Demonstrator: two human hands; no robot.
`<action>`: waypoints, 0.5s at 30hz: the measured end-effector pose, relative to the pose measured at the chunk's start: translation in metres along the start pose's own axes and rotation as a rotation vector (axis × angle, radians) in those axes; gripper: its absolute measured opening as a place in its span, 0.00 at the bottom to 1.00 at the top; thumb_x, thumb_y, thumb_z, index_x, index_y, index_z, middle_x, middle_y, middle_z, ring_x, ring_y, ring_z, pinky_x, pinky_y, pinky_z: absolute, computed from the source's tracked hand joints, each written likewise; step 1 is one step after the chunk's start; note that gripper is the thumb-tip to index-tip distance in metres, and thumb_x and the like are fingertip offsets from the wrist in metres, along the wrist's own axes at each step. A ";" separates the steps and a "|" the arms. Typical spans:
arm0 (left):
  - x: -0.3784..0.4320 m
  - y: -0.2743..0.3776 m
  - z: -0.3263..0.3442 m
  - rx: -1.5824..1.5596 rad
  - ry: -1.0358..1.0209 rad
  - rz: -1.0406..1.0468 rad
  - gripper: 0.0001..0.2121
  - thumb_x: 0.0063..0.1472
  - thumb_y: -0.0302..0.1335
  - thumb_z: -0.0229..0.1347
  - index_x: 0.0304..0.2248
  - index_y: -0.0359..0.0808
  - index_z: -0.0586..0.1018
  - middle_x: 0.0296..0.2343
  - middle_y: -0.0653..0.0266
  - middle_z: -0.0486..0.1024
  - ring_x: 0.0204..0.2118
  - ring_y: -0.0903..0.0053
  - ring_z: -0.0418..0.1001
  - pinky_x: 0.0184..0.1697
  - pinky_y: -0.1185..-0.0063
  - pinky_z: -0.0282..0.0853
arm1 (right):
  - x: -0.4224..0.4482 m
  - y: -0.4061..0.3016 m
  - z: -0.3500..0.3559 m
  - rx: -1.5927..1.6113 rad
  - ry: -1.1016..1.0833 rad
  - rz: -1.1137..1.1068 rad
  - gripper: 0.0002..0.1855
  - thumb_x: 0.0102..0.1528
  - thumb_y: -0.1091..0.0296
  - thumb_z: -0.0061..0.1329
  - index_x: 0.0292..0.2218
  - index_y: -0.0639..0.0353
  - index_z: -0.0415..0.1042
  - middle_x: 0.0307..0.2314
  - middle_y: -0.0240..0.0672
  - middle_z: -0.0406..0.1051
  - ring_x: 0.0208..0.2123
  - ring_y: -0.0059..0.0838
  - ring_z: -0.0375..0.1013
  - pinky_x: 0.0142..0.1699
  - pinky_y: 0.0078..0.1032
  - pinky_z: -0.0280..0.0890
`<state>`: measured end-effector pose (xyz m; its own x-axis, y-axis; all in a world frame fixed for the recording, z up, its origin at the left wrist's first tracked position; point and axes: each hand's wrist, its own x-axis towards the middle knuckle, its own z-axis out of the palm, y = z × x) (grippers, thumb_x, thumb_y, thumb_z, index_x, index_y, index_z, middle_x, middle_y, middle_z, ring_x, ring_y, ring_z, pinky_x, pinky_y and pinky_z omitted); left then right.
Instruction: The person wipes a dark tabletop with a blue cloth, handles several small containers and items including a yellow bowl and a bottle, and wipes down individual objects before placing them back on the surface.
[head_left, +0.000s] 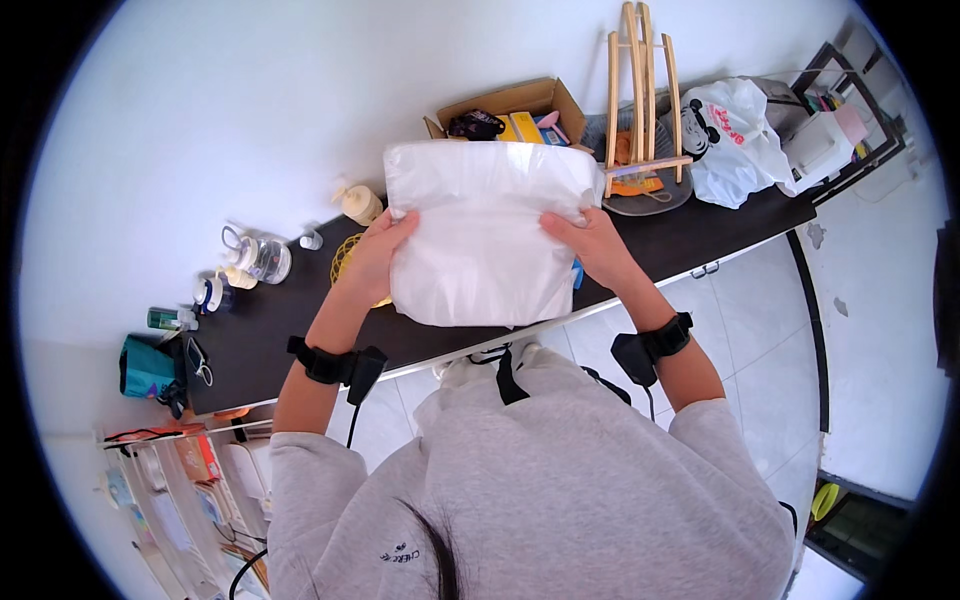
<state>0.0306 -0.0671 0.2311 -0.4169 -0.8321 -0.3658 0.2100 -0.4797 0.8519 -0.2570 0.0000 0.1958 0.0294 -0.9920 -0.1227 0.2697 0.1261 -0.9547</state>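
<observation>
Between my two hands I hold a wide, white translucent plastic bag, spread above the dark countertop. My left hand grips its left edge, the thumb lying on the near face. On the opposite edge my right hand pinches the plastic the same way. Whether the bag has anything in it I cannot tell. A yellow openwork basket shows partly behind my left hand. A bit of something blue peeks out beside the bag near my right hand; the rest is hidden.
Behind the bag stands an open cardboard box with small packages. A wooden easel rises from a grey tray, beside a printed white carrier bag. A pump bottle, a clear jug and eyeglasses are on the dark countertop.
</observation>
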 end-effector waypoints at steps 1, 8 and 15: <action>0.000 0.000 -0.008 -0.068 -0.073 -0.029 0.18 0.65 0.31 0.47 0.52 0.33 0.65 0.48 0.62 0.69 0.49 0.74 0.69 0.51 0.74 0.65 | -0.003 -0.006 0.002 0.058 -0.021 0.013 0.20 0.53 0.64 0.55 0.42 0.70 0.70 0.34 0.34 0.73 0.33 0.18 0.72 0.39 0.17 0.67; 0.009 -0.071 -0.044 -0.405 -0.330 -0.203 0.28 0.63 0.40 0.48 0.58 0.34 0.57 0.55 0.56 0.61 0.57 0.63 0.59 0.60 0.65 0.53 | -0.005 -0.018 0.002 0.246 -0.108 0.173 0.24 0.53 0.67 0.54 0.49 0.65 0.64 0.41 0.36 0.71 0.41 0.23 0.72 0.46 0.24 0.68; 0.019 -0.065 -0.024 -0.577 -0.664 -0.096 0.32 0.64 0.50 0.39 0.59 0.37 0.56 0.57 0.57 0.58 0.59 0.65 0.57 0.62 0.66 0.51 | -0.005 -0.020 -0.010 0.350 -0.128 0.237 0.28 0.54 0.67 0.52 0.53 0.65 0.60 0.45 0.39 0.68 0.46 0.28 0.70 0.51 0.27 0.65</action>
<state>0.0301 -0.0586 0.1598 -0.8455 -0.5336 0.0193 0.4861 -0.7543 0.4414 -0.2722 0.0030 0.2125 0.2423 -0.9315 -0.2714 0.5503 0.3623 -0.7523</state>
